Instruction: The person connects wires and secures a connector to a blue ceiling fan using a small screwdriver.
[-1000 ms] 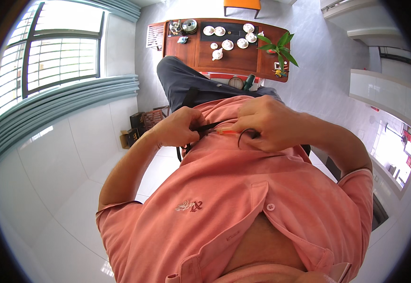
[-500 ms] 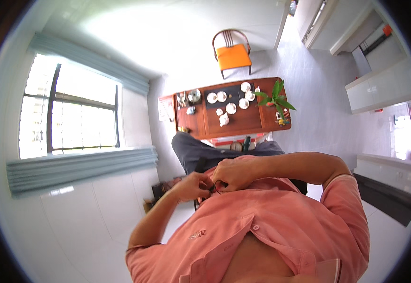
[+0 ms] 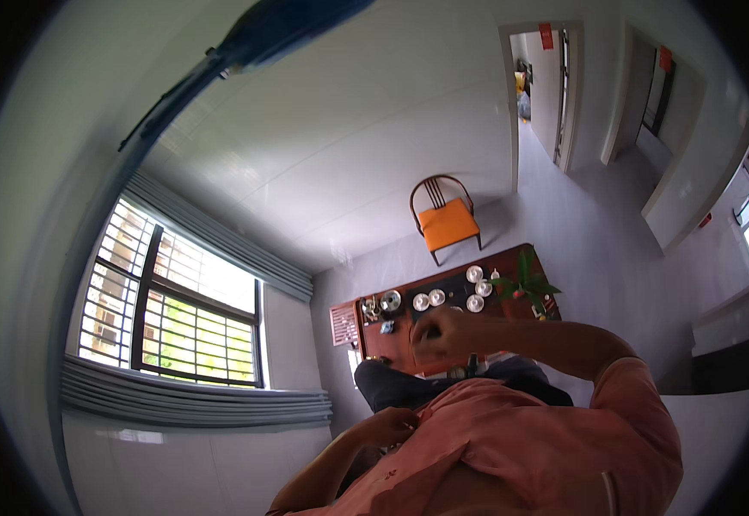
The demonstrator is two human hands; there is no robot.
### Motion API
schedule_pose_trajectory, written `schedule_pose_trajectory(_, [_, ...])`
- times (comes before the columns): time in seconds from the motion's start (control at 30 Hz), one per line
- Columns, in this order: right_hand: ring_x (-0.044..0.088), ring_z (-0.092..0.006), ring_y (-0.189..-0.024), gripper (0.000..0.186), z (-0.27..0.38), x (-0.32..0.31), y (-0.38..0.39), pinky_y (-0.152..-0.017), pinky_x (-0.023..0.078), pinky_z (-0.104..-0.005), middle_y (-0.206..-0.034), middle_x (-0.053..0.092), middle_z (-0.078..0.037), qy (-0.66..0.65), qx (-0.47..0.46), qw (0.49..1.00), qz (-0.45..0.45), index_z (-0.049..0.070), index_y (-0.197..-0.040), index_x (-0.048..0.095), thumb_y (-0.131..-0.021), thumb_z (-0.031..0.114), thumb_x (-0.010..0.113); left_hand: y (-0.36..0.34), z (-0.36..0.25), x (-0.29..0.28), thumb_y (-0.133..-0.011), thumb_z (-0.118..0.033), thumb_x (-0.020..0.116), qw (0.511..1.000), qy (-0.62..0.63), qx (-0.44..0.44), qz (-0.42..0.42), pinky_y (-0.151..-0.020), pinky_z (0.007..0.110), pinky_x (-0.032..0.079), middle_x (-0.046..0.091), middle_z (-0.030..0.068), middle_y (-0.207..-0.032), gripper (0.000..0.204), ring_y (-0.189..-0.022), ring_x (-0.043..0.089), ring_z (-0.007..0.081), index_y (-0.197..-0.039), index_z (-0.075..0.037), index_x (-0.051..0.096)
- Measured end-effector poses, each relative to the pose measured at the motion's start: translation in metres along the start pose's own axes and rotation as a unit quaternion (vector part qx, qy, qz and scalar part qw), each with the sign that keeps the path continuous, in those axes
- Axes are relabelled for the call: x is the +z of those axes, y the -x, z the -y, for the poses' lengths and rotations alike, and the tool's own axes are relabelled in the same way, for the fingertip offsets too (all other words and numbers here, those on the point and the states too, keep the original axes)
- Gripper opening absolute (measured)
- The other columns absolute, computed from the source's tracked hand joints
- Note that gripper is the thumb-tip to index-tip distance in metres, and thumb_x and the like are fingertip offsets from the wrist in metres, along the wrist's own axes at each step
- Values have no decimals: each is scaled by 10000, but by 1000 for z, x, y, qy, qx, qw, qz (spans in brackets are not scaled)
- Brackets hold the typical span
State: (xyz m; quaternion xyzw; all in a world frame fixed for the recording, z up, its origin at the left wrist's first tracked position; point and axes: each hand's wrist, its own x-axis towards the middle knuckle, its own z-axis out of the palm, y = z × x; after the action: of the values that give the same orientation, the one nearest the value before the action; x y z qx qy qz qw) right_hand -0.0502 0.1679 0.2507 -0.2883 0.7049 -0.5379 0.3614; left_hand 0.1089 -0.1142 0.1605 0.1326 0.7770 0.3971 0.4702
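Right hand: the right hand (image 3: 440,335) is raised at about 4 o'clock from the picture's centre, fingers curled in toward the palm. It looks closed, but whether it grips anything I cannot tell; nothing shows between the fingers.
Left hand: the left hand (image 3: 389,426) sits lower, near 6 o'clock, pressed against the front of the pink shirt (image 3: 512,447). Its fingers are bent against the cloth; whether they pinch the fabric or only rest on it is too small to tell.
Hands to each other: well apart, the right one up at 1 o'clock from the left.
Nearest thing to the right hand: the low wooden table (image 3: 392,344), which lies behind it in the view; the hand covers part of its near edge.
On the table: several white cups (image 3: 475,274) on a dark tray, a metal bowl (image 3: 390,300) toward the 9 o'clock end, and a green potted plant (image 3: 525,284) at the 3 o'clock end.
Beyond the table: an orange-seated chair (image 3: 446,222) at 12 o'clock from it, standing apart on the pale floor.
Legs: dark trousers (image 3: 409,387) show between the shirt and the table.
Room: a barred window (image 3: 168,314) with grey curtains at 8 o'clock; open doorways at 2 o'clock.
Top of the view: a blurred blue object (image 3: 271,30) crosses at 11 o'clock, too blurred to tell what it is.
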Motion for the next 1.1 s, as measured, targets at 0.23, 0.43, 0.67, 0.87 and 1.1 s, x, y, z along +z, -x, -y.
schedule_pose_trajectory(0.23, [663, -223, -953, 539, 79, -55, 31, -862, 544, -352, -1092, 660, -147, 96, -208, 952, -205, -18, -1414, 512, -906, 40, 682, -14, -122, -89, -973, -127, 666, 930, 71, 226, -280, -904, 346, 569, 672, 133, -1201, 542, -1044, 683, 215, -1444, 16, 440])
schedule_pose_trajectory(0.43, [634, -340, -933, 651, 99, -28, 11, -833, 548, -423, -1047, 617, -197, 393, -407, 742, -359, -87, -1229, 504, -678, 75, 811, -32, -236, -97, -1060, -197, 590, 815, 293, 378, -328, -999, 318, 518, 615, 116, -1312, 650, -1209, 598, 174, -1587, -8, 260])
schedule_pose_trajectory(0.67, [684, -384, -945, 636, 136, -44, 30, -819, 561, -452, -1051, 667, -252, 496, -262, 808, -178, -106, -1305, 515, -844, 242, 781, -33, -238, -103, -1090, -243, 519, 748, 432, 343, -369, -842, 312, 571, 684, 135, -1140, 439, -993, 686, 190, -1427, 38, 509])
schedule_pose_trajectory(0.87, [747, -270, -925, 243, 289, -135, 72, -840, 584, -422, -1063, 747, -180, 511, -266, 704, -415, 6, -1067, 718, -907, 187, 747, 28, -197, -179, -1025, -154, 542, 689, 335, 398, -505, -920, 514, 611, 668, 237, -1162, 282, -1030, 697, 373, -1229, 33, 600])
schedule_pose_trajectory(1.1, [692, -439, -937, 326, 383, -211, 27, -877, 530, -502, -1007, 717, -258, 594, -322, 551, -490, -9, -1148, 676, -841, 83, 735, 139, -218, -286, -973, -189, 674, 576, 283, 433, -633, -793, 364, 653, 723, 131, -969, 233, -860, 725, 232, -1100, 6, 687])
